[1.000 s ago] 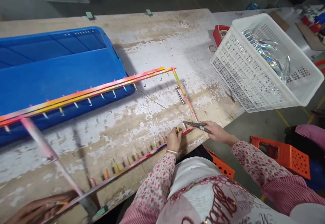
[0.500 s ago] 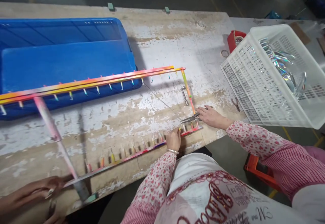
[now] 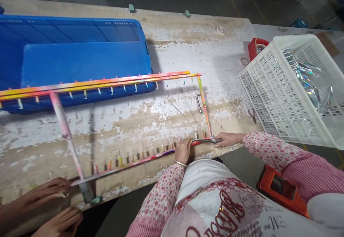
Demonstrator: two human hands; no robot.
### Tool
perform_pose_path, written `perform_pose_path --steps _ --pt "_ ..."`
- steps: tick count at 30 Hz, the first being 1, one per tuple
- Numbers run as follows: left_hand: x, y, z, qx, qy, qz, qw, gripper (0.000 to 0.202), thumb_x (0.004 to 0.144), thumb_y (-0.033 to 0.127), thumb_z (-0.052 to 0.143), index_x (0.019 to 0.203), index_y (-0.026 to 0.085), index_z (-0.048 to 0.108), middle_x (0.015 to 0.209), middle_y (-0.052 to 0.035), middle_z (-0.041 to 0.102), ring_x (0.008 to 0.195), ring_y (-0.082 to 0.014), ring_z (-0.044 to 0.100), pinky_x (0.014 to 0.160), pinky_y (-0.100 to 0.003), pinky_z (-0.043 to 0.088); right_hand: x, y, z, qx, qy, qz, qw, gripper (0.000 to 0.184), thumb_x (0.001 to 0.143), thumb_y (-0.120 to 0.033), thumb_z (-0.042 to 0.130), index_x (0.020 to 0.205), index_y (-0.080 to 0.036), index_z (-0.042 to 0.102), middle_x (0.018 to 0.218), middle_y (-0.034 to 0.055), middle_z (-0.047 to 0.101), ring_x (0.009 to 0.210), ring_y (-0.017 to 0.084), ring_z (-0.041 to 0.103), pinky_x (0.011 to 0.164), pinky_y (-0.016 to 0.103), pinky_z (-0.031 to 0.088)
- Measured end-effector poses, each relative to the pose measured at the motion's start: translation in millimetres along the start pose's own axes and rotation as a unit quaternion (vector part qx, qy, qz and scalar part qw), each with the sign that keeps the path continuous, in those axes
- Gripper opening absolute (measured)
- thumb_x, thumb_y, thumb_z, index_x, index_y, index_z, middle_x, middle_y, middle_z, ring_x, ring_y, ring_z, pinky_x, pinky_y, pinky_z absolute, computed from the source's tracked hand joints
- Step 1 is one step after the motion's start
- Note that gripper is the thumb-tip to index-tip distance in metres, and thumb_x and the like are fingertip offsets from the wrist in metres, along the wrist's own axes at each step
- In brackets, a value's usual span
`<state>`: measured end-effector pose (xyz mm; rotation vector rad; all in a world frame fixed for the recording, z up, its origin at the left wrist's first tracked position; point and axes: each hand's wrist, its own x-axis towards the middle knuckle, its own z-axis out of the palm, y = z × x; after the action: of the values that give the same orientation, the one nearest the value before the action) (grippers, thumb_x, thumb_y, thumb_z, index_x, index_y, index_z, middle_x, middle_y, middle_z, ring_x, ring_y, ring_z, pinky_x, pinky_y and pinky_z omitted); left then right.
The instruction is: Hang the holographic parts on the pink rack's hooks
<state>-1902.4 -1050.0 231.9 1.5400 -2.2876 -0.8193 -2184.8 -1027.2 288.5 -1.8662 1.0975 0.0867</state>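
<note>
A paint-stained metal rack (image 3: 126,80) with rows of small hooks and pegs stretches over the table. My right hand (image 3: 227,139) is closed around the handles of long-nose pliers (image 3: 205,140), held nearly level along the rack's lower bar (image 3: 158,155). The pliers' jaws point left and reach the fingertips of my left hand (image 3: 183,151). That hand is closed at the lower bar, with a small yellow-tipped peg (image 3: 191,140) showing at its fingertips. Whether the jaws grip the peg is too small to tell.
Behind the rack stands a blue bin (image 3: 86,61). A white basket (image 3: 268,86) with shiny pieces (image 3: 309,81) is at right, near another pair of pliers (image 3: 252,115). An L-shaped wrench (image 3: 199,103) lies inside the rack. Another person's hands (image 3: 51,190) are at lower left.
My right hand has moved down with the pliers, turning them level and bringing their jaws to my left fingertips. My left hand stays at the bar. The whole view has shifted slightly.
</note>
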Motion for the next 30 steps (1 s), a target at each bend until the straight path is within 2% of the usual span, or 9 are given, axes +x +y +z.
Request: perform_pose_path --steps 3,5,9,15,17,19,22,26,30 --pt "1.2 2.0 -1.9 0.009 -0.004 -0.039 0.999 0.027 0.095 0.023 0.052 0.114 0.013 0.068 0.105 -0.0097 0.072 0.096 -0.0223 0.066 0.086 -0.032 0.047 6.4 8.3 7.8 -0.128 0.186 0.050 0.973 0.025 0.097 -0.032 0.050 0.092 -0.010 0.060 0.090 0.0085 0.056 0.081 0.019 0.053 0.072 0.028 0.043" --pt "3.1 4.5 -3.2 0.016 -0.009 -0.054 0.998 0.028 0.095 0.025 0.052 0.114 0.014 0.068 0.107 -0.0098 0.071 0.097 -0.0235 0.065 0.087 -0.033 0.047 7.1 9.0 5.3 -0.192 0.259 0.062 0.945 0.024 0.098 -0.031 0.047 0.097 -0.011 0.060 0.098 0.0120 0.055 0.089 0.021 0.054 0.078 0.031 0.045" --pt "6.7 7.9 -4.6 0.024 -0.014 -0.062 0.998 0.029 0.096 0.025 0.049 0.114 0.013 0.068 0.108 -0.0103 0.071 0.097 -0.0242 0.065 0.087 -0.033 0.046 2.7 0.8 -2.5 -0.216 0.221 -0.002 0.951 0.026 0.100 -0.035 0.046 0.097 -0.014 0.060 0.097 0.0100 0.056 0.091 0.020 0.055 0.079 0.030 0.047" --pt "-0.1 10.2 -9.2 0.025 -0.022 -0.048 0.998 0.031 0.094 0.021 0.049 0.120 0.008 0.063 0.105 -0.0137 0.070 0.097 -0.0259 0.064 0.087 -0.035 0.047 7.2 -6.7 -0.8 -0.249 0.241 0.008 0.938 0.026 0.098 -0.031 0.049 0.101 -0.010 0.064 0.107 0.0140 0.059 0.099 0.023 0.056 0.088 0.035 0.048" --pt "-9.1 5.0 -14.6 -0.007 0.022 -0.044 0.999 0.034 0.091 0.017 0.054 0.123 0.007 0.058 0.106 -0.0132 0.068 0.099 -0.0242 0.063 0.090 -0.034 0.046 10.7 -7.9 -0.3 -0.232 0.253 -0.010 0.939 0.027 0.098 -0.031 0.049 0.104 -0.009 0.064 0.115 0.0158 0.059 0.106 0.025 0.056 0.093 0.038 0.047" --pt "-20.1 -5.5 -22.5 -0.030 0.098 -0.044 0.994 0.028 0.090 0.017 0.056 0.117 0.008 0.059 0.101 -0.0109 0.067 0.095 -0.0220 0.062 0.089 -0.033 0.047 14.8 -10.3 0.0 -0.220 0.261 -0.022 0.939 0.026 0.098 -0.030 0.049 0.104 -0.009 0.064 0.121 0.0170 0.058 0.109 0.026 0.056 0.095 0.041 0.047" --pt "-33.8 -26.2 -35.2 0.002 0.188 -0.071 0.980 0.022 0.088 0.021 0.060 0.106 0.010 0.060 0.096 -0.0104 0.062 0.092 -0.0230 0.059 0.083 -0.033 0.047 22.4 -16.4 1.2 -0.214 0.258 -0.034 0.941 0.023 0.097 -0.029 0.052 0.103 -0.011 0.065 0.123 0.0169 0.057 0.109 0.026 0.057 0.095 0.042 0.048" --pt "-36.2 -39.4 -41.1 0.030 0.160 -0.105 0.981 0.023 0.088 0.025 0.061 0.107 0.011 0.061 0.098 -0.0100 0.063 0.093 -0.0243 0.059 0.081 -0.034 0.046 32.6 -27.4 3.5 -0.244 0.231 -0.030 0.941 0.022 0.095 -0.028 0.055 0.102 -0.010 0.065 0.122 0.0163 0.057 0.109 0.026 0.057 0.093 0.040 0.048" --pt "-30.0 -29.4 -35.1 0.014 0.129 -0.097 0.987 0.023 0.090 0.028 0.058 0.109 0.015 0.062 0.098 -0.0077 0.066 0.091 -0.0226 0.061 0.081 -0.033 0.046 36.7 -34.1 3.7 -0.281 0.213 -0.012 0.936 0.019 0.093 -0.027 0.058 0.100 -0.010 0.065 0.121 0.0152 0.057 0.109 0.027 0.056 0.093 0.039 0.047"
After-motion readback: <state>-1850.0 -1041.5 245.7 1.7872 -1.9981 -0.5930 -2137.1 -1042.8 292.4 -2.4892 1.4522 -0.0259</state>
